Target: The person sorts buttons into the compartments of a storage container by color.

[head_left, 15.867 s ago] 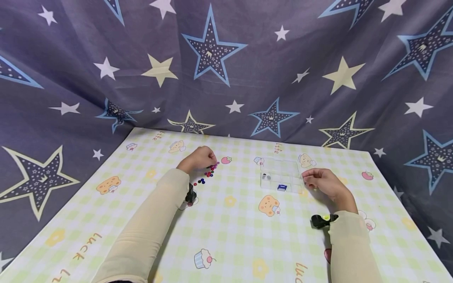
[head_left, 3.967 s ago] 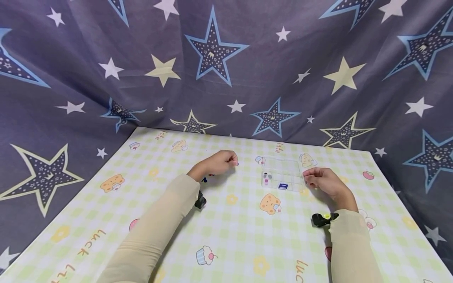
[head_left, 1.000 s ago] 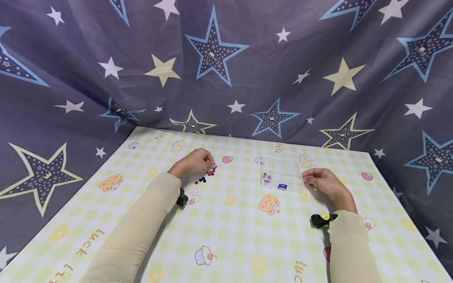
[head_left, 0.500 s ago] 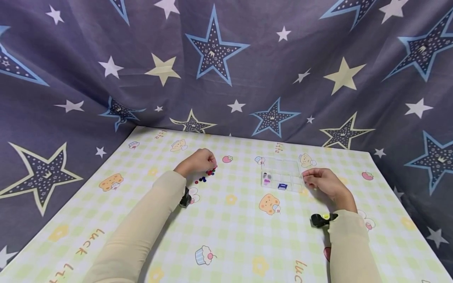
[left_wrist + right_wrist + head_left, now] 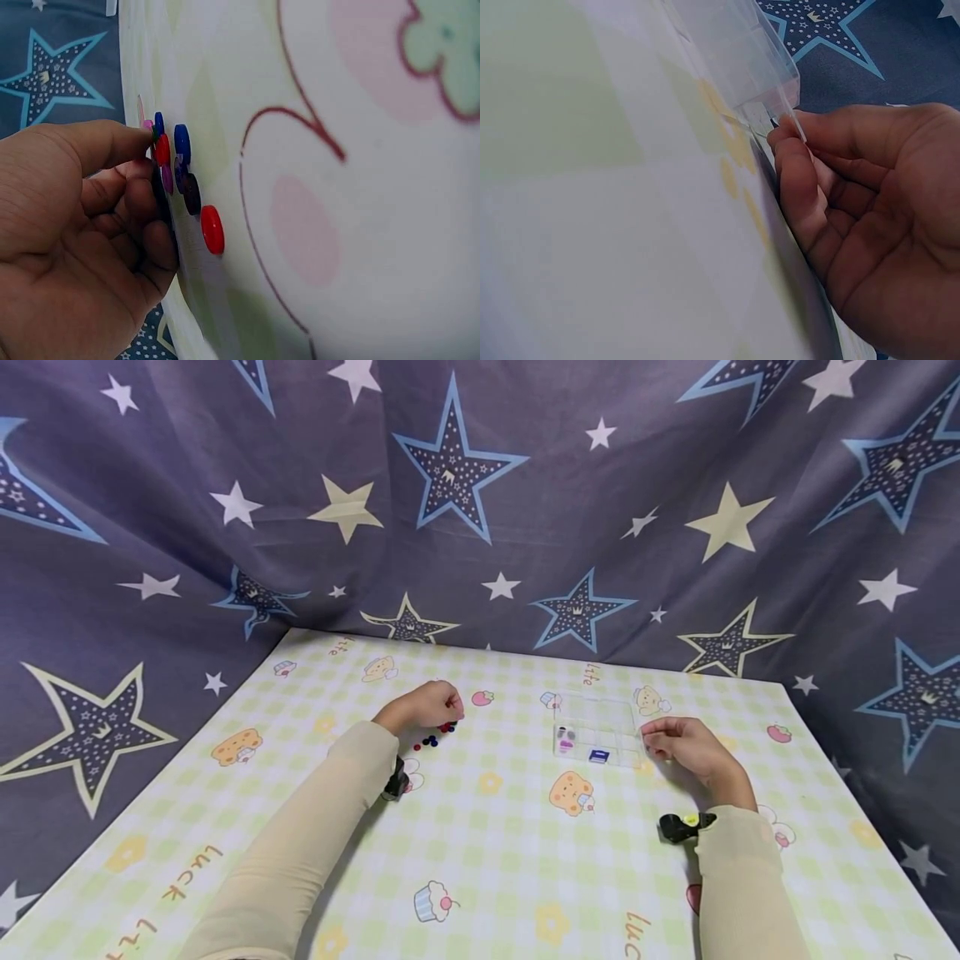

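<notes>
My left hand (image 5: 429,703) is over the far end of a scatter of small round buttons. Its thumb and fingers pinch together at a pink button (image 5: 148,124), mostly hidden behind the thumb. Close by lie red buttons (image 5: 213,229), blue buttons (image 5: 182,143), a dark button (image 5: 192,194) and a purple button (image 5: 167,179). To the right stands a clear plastic divided box (image 5: 617,737), its lid folded back. Dark and pink pieces (image 5: 566,745) sit in its left compartments. My right hand (image 5: 686,745) pinches the box's right edge between thumb and finger.
A blue label (image 5: 598,757) marks the box's front. The table (image 5: 487,877) wears a checked cloth with printed cartoons. Behind it hangs a dark star-patterned curtain (image 5: 517,552). Each wrist carries a black camera (image 5: 682,828).
Since the oldest frame, pink pieces have appeared in the box's left compartments. Over the last second my left hand shifted slightly right among the buttons. My right hand has stayed at the box.
</notes>
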`<action>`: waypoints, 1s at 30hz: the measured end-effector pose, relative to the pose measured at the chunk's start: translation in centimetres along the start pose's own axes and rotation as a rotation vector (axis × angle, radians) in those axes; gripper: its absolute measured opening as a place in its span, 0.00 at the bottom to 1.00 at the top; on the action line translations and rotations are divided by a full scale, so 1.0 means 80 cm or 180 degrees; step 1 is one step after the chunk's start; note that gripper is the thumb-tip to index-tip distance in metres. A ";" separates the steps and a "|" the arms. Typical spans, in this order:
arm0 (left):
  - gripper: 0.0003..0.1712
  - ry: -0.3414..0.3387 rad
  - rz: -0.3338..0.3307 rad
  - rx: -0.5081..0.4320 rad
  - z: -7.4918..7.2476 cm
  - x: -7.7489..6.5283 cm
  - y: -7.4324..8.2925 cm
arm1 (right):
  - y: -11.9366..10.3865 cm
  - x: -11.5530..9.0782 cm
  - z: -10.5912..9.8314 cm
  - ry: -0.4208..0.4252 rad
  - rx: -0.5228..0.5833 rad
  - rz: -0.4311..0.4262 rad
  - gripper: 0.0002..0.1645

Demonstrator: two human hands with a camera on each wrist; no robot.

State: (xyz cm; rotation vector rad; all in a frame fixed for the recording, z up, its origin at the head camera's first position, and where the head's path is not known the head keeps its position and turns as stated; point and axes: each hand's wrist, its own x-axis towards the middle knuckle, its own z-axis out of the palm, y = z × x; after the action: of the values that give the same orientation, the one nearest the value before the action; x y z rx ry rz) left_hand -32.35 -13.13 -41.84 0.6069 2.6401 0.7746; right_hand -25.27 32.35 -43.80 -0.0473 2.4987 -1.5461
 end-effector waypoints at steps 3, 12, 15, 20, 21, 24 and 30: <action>0.11 -0.0057 0.0065 0.0048 0.000 0.000 -0.003 | 0.001 0.000 0.000 -0.0006 -0.0028 -0.0032 0.17; 0.13 -0.0089 0.0101 -0.0039 0.000 -0.005 -0.005 | 0.001 -0.001 -0.002 -0.0041 0.0015 -0.0025 0.17; 0.12 -0.0036 0.0172 -0.0077 0.000 -0.005 -0.006 | 0.000 -0.001 -0.002 -0.0043 0.0015 -0.0026 0.17; 0.12 -0.0001 0.0259 -0.0105 0.000 -0.005 -0.002 | -0.001 -0.002 -0.001 -0.0033 0.0005 -0.0028 0.17; 0.12 -0.0016 0.0264 -0.0129 0.000 -0.006 0.000 | -0.002 -0.002 -0.001 -0.0031 0.0007 -0.0023 0.17; 0.12 -0.0064 0.0308 -0.0200 0.002 -0.005 0.008 | -0.002 -0.002 -0.001 -0.0029 -0.0008 0.0013 0.17; 0.12 -0.0074 0.0453 -0.0219 0.011 0.001 0.022 | -0.004 -0.003 0.001 -0.0016 -0.0053 0.0079 0.17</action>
State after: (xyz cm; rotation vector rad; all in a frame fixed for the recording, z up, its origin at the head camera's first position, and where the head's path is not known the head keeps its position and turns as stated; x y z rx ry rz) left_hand -31.52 -11.34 -41.54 0.7867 2.5589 0.8893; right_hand -25.05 32.19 -43.46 -0.0225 2.4990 -1.5139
